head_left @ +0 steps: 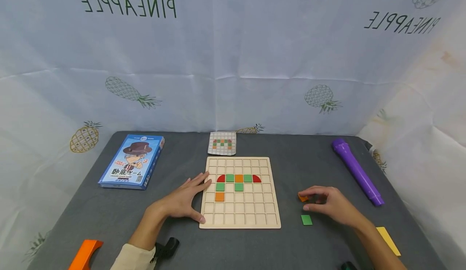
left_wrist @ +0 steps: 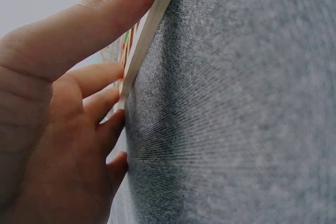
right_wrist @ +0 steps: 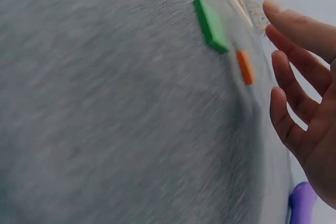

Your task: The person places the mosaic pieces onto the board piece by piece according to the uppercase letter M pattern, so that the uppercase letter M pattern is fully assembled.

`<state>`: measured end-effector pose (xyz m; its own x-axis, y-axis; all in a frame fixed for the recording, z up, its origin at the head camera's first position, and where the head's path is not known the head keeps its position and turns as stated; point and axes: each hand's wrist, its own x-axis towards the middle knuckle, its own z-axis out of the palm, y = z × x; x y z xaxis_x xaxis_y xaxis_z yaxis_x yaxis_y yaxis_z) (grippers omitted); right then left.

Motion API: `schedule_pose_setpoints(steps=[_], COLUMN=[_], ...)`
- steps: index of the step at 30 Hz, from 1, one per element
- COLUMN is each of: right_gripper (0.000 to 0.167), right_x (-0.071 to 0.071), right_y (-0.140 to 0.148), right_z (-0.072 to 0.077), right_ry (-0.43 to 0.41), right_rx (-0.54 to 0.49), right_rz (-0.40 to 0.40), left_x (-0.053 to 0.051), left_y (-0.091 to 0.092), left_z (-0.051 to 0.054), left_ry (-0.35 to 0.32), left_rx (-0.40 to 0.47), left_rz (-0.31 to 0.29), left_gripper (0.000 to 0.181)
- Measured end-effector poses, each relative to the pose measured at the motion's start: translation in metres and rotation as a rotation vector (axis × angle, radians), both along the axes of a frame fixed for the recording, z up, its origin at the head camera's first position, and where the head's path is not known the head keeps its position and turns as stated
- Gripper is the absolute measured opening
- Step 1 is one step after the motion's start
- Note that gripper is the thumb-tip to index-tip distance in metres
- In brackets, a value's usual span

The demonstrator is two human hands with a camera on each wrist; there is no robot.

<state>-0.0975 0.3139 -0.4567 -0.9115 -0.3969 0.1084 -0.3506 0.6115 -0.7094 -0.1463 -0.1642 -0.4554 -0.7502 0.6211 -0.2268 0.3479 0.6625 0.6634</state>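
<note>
A wooden grid board lies mid-table, holding red rounded pieces, several green square tiles and two orange ones. My left hand rests along its left edge, fingers spread, the thumb at the near left corner. Off the board's right side, my right hand hovers over a loose orange tile, thumb and fingers apart. In the right wrist view that orange tile lies on the cloth, apart from the fingers. Nearer the front is a loose green tile.
Behind the board lies a small pattern card. A blue game box is at the left, a purple stick at the right. An orange object is front left; a yellow piece lies beside my right forearm.
</note>
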Motion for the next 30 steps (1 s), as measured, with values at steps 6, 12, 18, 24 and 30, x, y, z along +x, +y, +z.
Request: schedule_pose_setpoints(steps=[6, 12, 18, 24, 30], right_gripper=[0.031, 0.036, 0.036, 0.031, 0.026], right_x=[0.011, 0.018, 0.018, 0.016, 0.015], right_y=[0.008, 0.013, 0.013, 0.011, 0.012], right_z=[-0.007, -0.013, -0.015, -0.017, -0.019], right_ry=[-0.051, -0.044, -0.026, 0.02, 0.021], right_rx=[0.013, -0.018, 0.032, 0.005, -0.012], right_rz=[0.04, 0.127, 0.179, 0.193, 0.19], left_x=[-0.001, -0.001, -0.001, -0.001, -0.001], left_y=[-0.002, -0.003, -0.002, -0.002, -0.001], left_z=[-0.002, -0.003, -0.001, -0.001, -0.002], left_ry=[0.0, 0.004, 0.004, 0.001, -0.005], left_rx=[-0.001, -0.002, 0.002, -0.01, -0.006], left_rz=[0.002, 0.004, 0.006, 0.008, 0.008], left_gripper=[0.114, 0.114, 0.114, 0.114, 0.115])
